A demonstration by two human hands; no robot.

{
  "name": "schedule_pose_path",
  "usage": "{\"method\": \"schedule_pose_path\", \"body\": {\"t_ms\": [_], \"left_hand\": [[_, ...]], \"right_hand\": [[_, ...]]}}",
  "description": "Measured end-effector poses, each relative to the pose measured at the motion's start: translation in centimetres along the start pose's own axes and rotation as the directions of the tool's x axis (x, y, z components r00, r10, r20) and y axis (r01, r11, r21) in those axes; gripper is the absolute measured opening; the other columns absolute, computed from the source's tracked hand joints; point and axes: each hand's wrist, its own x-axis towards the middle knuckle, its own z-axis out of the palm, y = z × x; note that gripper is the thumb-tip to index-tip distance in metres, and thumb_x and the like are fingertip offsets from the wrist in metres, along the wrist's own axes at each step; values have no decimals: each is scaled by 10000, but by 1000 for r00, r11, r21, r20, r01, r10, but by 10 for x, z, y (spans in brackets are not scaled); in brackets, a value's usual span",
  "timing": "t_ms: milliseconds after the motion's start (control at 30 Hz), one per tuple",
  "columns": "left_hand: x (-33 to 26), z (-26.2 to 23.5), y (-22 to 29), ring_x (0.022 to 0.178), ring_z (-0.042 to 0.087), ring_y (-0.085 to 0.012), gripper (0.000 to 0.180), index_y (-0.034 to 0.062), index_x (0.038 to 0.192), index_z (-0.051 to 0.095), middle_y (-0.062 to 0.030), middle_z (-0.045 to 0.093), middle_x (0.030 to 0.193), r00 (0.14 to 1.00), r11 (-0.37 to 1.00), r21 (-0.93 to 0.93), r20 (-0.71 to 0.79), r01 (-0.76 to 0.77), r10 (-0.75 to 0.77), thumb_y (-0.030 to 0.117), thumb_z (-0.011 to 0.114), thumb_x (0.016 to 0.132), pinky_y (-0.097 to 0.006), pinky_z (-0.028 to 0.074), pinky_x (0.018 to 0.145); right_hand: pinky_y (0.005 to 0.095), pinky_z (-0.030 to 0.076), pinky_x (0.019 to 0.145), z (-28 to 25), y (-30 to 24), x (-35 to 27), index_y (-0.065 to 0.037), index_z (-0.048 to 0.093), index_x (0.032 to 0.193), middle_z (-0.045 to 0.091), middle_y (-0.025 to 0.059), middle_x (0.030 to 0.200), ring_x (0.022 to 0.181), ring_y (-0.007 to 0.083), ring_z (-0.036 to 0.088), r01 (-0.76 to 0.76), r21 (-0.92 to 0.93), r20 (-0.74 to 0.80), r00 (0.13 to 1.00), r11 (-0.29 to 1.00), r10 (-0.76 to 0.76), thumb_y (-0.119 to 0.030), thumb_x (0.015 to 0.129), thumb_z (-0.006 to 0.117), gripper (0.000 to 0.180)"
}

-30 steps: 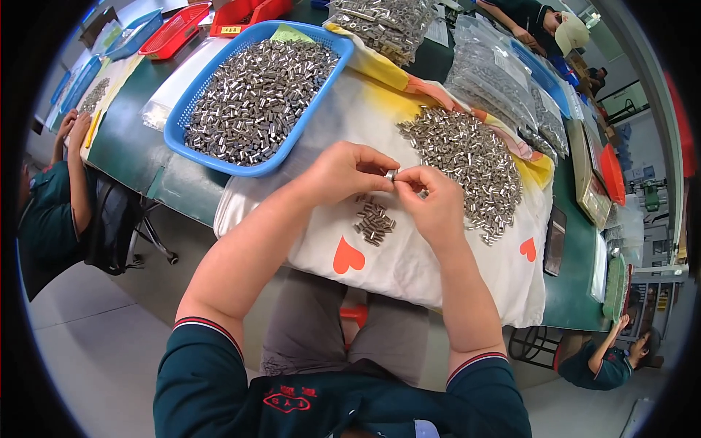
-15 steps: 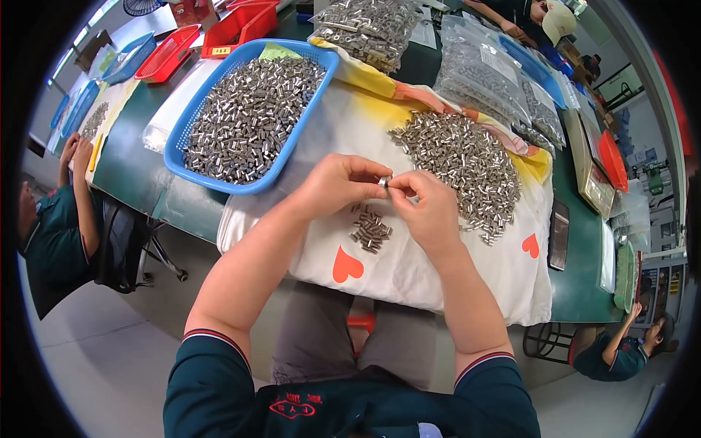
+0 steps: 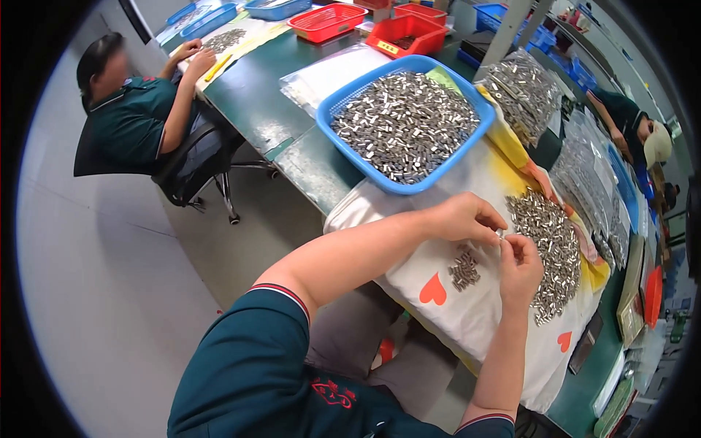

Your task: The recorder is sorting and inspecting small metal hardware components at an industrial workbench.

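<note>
My left hand (image 3: 467, 219) and my right hand (image 3: 520, 271) meet fingertip to fingertip above a white cloth (image 3: 398, 252) with red hearts. Both are closed in a pinch on one small shiny metal cylinder (image 3: 501, 235), mostly covered by the fingers. Just below my left hand lies a small heap of darker-looking metal cylinders (image 3: 464, 269). A larger pile of loose metal cylinders (image 3: 551, 255) spreads over the cloth beyond my right hand. Past my left hand stands a blue basket (image 3: 410, 188) filled with similar cylinders and a pale green slip.
Clear bags of metal parts (image 3: 522, 91) lie at the far right, near red bins (image 3: 405, 35). A dark flat object (image 3: 586, 343) rests by the cloth's right edge. One co-worker (image 3: 139, 120) sits at the far left of the green table (image 3: 255, 109); another (image 3: 628, 131) works at the right.
The view has swung to the left, so the table and my hands appear further right. My hands stay together, pinching the small metal cylinder over the cloth.
</note>
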Motion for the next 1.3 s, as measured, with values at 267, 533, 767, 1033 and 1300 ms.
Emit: {"method": "schedule_pose_path", "body": {"t_ms": [267, 533, 767, 1033, 1300], "left_hand": [[6, 3, -10, 781, 574, -90, 314, -14, 996, 593, -57, 622, 868, 998, 997, -55, 12, -62, 63, 92, 678, 713, -221, 472, 710], [0, 2, -6, 787, 575, -90, 310, -15, 986, 597, -56, 623, 876, 999, 996, -84, 50, 9, -5, 63, 683, 698, -222, 473, 707], [-3, -3, -1, 760, 560, -79, 319, -13, 1017, 586, -53, 617, 877, 989, 991, -83, 119, 103, -93, 69, 667, 720, -217, 467, 673], [3, 4, 3, 757, 554, -69, 309, 3, 1020, 591, -35, 617, 861, 960, 975, -75, 203, 210, -191, 67, 662, 726, -210, 459, 677], [4, 6, 1, 759, 547, -54, 307, 5, 1014, 593, -18, 616, 853, 970, 996, 33, 226, 81, -87, 52, 666, 720, -203, 457, 679]], "right_hand": [[209, 431, 619, 0, 7, 2, 8, 579, 816, 581, 39, 745, 648, 87, 525, -95, 143, 6, 995, 985, 95, 19, 743, 575, 74], [219, 424, 622, -2, 2, -3, 13, 585, 777, 584, 50, 763, 675, 105, 527, 53, 4, -10, 999, 999, -53, 25, 733, 580, 46], [216, 401, 591, -10, -2, 5, -9, 592, 778, 547, 30, 702, 615, 91, 478, -33, 55, 111, 993, 998, 26, -38, 697, 638, 98], [248, 425, 585, -60, 16, 15, -25, 602, 803, 574, 64, 720, 606, 133, 526, -245, -173, 50, 965, 954, 257, -75, 707, 611, 109], [348, 432, 666, -44, 25, 9, -34, 607, 777, 578, 106, 763, 736, 260, 550, 87, -500, 187, 982, 861, 9, -70, 695, 578, 94]]}}
